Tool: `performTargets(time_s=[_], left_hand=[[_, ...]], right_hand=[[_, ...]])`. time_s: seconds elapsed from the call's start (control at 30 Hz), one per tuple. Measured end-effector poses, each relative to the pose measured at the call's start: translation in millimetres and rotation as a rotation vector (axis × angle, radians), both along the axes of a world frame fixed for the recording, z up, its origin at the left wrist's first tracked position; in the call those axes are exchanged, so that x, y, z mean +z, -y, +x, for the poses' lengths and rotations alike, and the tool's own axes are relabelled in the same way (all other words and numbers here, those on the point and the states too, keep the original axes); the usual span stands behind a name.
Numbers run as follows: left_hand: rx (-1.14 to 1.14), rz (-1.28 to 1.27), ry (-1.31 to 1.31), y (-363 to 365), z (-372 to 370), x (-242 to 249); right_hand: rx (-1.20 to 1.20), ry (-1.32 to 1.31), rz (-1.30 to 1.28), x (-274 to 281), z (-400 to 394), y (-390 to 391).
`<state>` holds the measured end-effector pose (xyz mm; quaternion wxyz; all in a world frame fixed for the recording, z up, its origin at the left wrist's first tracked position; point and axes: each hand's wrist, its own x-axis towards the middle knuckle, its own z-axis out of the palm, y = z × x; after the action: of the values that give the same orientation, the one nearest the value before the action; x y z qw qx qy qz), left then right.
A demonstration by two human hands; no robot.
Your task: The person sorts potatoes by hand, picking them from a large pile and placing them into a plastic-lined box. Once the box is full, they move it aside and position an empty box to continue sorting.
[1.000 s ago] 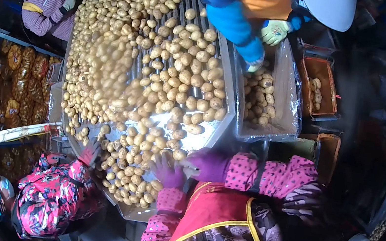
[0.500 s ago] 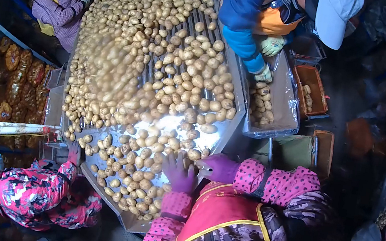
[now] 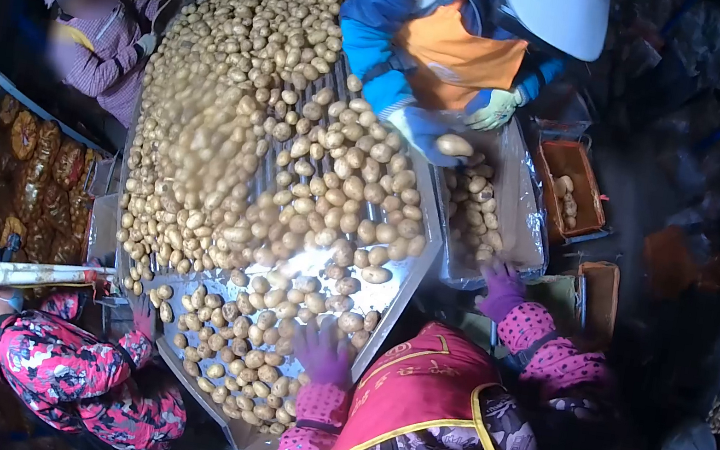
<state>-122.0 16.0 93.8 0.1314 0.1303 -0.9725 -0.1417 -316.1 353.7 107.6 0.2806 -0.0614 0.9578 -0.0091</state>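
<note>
My left hand (image 3: 324,350), in a purple glove, rests with spread fingers on the potatoes (image 3: 251,360) at the near end of the metal sorting table (image 3: 416,275). Its palm side is hidden, and I see no potato gripped in it. My right hand (image 3: 501,290), gloved the same way, is at the near corner of a plastic-lined box (image 3: 521,235) that has potatoes (image 3: 474,209) in it. Its fingers look stretched apart, with nothing visible in them. Beneath it, part of a green-lined bin (image 3: 553,301) shows.
Across the table, a co-worker in an orange apron (image 3: 461,49) holds a potato (image 3: 454,145) over the lined box. Orange bins (image 3: 582,160) stand to the right. Two other people work along the left side. A white tube (image 3: 27,274) juts in at left, near filled sacks (image 3: 43,150).
My right hand has moved right, from the table edge to the lined box. My left hand stays over the potatoes. The co-worker's hand has come toward the table with a potato.
</note>
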Motion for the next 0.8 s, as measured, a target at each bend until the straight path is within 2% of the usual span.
performTargets(time_s=[0.07,0.1,0.13,0.2,0.27,0.33,0.4,0.5,0.57,0.6,0.67,0.7,0.73,0.77,0.8], left_hand=[[-0.075,-0.066,-0.004,-1.6,-6.6,9.8],[0.003,0.037,0.022,-2.5,-6.4,4.3],[-0.002,0.026,0.032,-4.1,-8.8,1.6],[0.01,0.002,-0.075,-9.4,-12.9,-2.4],[0.06,-0.018,-0.046,-11.2,-13.1,-16.0],[0.159,0.04,0.191,-0.7,-12.1,-29.4],[0.154,0.013,0.213,1.5,-11.1,-35.0],[0.186,0.053,0.221,1.2,-12.4,-37.7],[0.169,0.02,0.174,0.0,-15.8,-36.9],[0.146,-0.013,0.127,-0.2,-15.9,-37.4],[0.174,0.036,0.227,-0.1,-6.4,-37.9],[0.187,0.091,0.213,-0.3,-9.4,-35.9],[0.194,0.141,0.199,3.9,-12.0,-31.6],[0.202,0.031,0.176,0.5,-12.1,-35.3],[0.191,0.027,0.177,5.2,-9.7,-28.5]], right_hand=[[0.0,0.026,-0.005,-15.8,-9.6,-14.3],[0.011,0.036,0.0,-26.6,-17.1,-22.0],[0.006,0.046,-0.011,-39.3,-18.9,-30.8],[-0.037,-0.104,-0.123,-59.6,-17.5,-46.9],[-0.059,0.003,-0.096,-62.1,-25.9,-44.2],[-0.075,0.095,-0.078,-65.0,-34.5,-43.8],[-0.07,-0.098,-0.124,-68.2,-36.9,-50.3],[-0.065,-0.076,-0.22,-52.7,-73.4,-68.0],[0.085,-0.276,-0.149,-2.1,-106.5,-70.2],[0.138,-0.283,-0.159,15.5,-129.6,-77.7],[0.135,-0.304,-0.171,65.5,-153.9,-81.9],[0.011,-0.422,-0.342,75.5,-157.1,-82.1],[-0.127,-0.54,-0.512,77.3,-157.7,-80.2],[-0.01,-0.502,-0.32,-4.0,-128.8,-88.5],[-0.001,-0.241,-0.2,13.0,-95.7,-72.3]])
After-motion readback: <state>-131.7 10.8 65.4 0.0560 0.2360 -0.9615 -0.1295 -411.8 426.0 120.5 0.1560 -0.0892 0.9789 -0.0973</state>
